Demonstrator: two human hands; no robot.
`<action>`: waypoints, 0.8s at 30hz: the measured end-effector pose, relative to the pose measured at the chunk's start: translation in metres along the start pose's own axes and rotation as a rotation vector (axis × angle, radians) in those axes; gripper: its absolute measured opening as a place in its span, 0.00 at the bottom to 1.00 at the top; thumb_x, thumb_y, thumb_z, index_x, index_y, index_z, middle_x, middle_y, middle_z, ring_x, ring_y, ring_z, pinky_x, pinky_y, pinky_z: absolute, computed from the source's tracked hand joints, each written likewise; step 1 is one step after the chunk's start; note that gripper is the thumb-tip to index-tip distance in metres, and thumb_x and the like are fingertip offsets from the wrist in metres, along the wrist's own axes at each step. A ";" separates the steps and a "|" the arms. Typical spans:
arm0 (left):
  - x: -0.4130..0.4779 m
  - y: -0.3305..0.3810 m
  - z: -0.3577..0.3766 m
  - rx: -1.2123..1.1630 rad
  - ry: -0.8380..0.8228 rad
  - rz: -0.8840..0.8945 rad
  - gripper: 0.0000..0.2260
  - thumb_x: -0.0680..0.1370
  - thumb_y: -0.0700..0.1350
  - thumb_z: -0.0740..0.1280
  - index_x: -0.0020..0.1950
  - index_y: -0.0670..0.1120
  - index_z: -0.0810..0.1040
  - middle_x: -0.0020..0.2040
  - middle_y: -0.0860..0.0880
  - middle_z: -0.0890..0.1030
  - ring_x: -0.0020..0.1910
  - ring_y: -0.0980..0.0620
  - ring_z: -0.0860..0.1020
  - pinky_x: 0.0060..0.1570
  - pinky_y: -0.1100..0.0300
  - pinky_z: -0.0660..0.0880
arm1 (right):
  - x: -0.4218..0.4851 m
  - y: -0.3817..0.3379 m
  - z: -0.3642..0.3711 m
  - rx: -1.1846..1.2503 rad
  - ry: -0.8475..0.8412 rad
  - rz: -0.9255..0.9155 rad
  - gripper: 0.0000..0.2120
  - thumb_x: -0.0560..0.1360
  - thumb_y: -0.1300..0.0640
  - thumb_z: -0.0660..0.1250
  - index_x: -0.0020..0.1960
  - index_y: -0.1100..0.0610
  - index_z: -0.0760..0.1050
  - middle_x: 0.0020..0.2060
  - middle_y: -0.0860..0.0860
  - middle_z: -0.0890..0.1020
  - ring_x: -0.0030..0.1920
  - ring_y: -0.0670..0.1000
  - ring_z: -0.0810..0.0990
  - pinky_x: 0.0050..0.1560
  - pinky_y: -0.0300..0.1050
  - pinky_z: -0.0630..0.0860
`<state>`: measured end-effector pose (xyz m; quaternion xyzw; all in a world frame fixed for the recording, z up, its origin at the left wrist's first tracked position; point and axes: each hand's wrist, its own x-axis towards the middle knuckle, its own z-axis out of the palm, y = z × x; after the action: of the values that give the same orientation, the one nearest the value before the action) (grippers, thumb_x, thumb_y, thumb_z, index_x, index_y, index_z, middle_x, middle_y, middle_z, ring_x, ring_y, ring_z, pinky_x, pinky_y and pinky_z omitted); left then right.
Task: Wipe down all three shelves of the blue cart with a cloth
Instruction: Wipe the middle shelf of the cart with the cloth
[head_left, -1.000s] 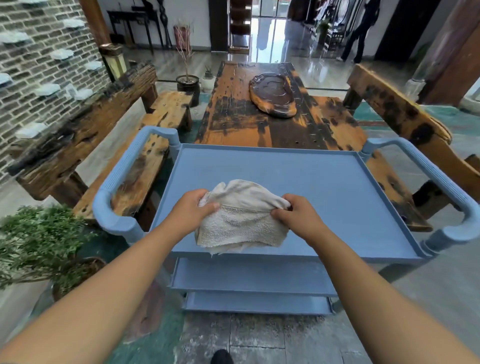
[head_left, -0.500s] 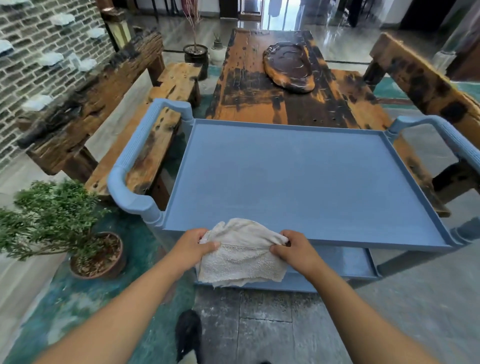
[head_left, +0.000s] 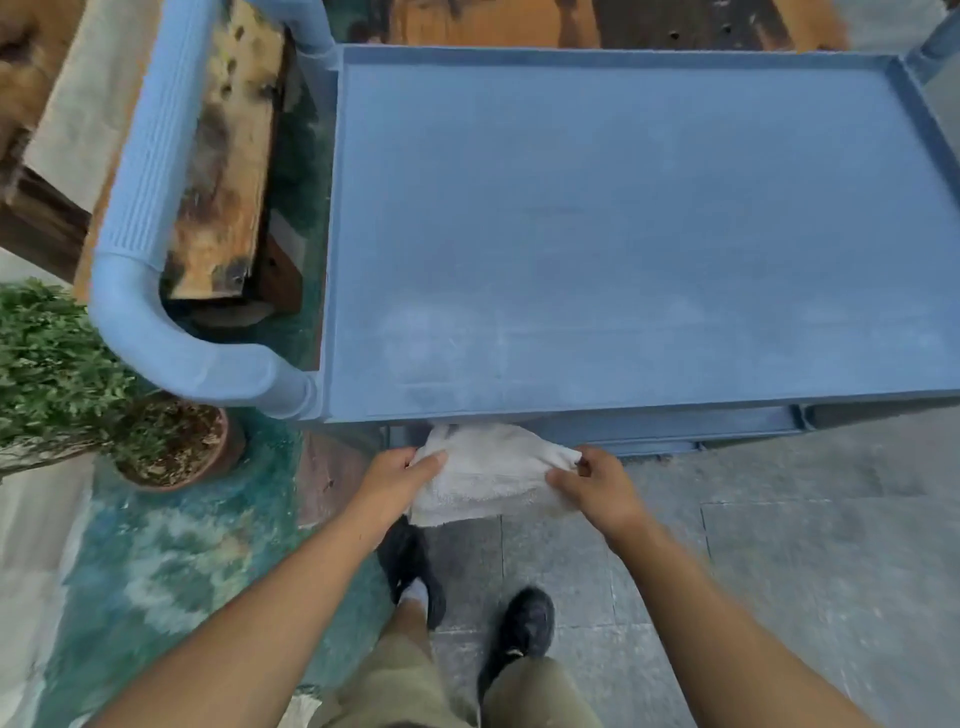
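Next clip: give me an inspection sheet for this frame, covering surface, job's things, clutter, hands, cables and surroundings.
Surface: top shelf of the blue cart is bare, with pale smears near its front edge.
Job's things: white cloth held below the front rim; lower shelf edge partly visible.
Clutter: nothing seen on the top shelf.
Hands: left hand and right hand each pinch one end of the cloth.
Cables: nothing seen.
Surroundings: potted plant, wooden bench, stone floor, dark shoes.
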<state>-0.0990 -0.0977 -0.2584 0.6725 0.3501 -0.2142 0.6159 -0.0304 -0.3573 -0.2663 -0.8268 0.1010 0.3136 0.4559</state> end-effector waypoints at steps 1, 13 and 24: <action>0.010 -0.012 0.003 -0.016 0.008 -0.016 0.14 0.77 0.51 0.71 0.42 0.41 0.80 0.38 0.50 0.83 0.40 0.50 0.80 0.38 0.64 0.74 | 0.011 0.011 0.007 0.004 -0.005 -0.002 0.13 0.75 0.60 0.73 0.41 0.58 0.69 0.37 0.54 0.67 0.38 0.51 0.67 0.40 0.46 0.62; 0.175 -0.098 0.035 0.161 0.314 0.508 0.08 0.78 0.44 0.69 0.53 0.56 0.77 0.45 0.60 0.79 0.35 0.64 0.74 0.39 0.67 0.69 | 0.172 0.109 0.057 0.078 0.060 -0.519 0.22 0.78 0.60 0.70 0.66 0.41 0.72 0.24 0.43 0.62 0.27 0.46 0.62 0.28 0.38 0.61; 0.209 -0.121 0.017 0.329 0.194 0.760 0.22 0.72 0.37 0.76 0.59 0.59 0.78 0.49 0.58 0.85 0.48 0.55 0.82 0.58 0.49 0.78 | 0.224 0.128 0.065 -0.147 -0.014 -0.779 0.22 0.73 0.64 0.74 0.64 0.47 0.78 0.59 0.46 0.82 0.57 0.48 0.82 0.63 0.50 0.76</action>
<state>-0.0467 -0.0712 -0.4934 0.8602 0.0949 0.0392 0.4995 0.0590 -0.3493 -0.5162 -0.8314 -0.2459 0.1294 0.4812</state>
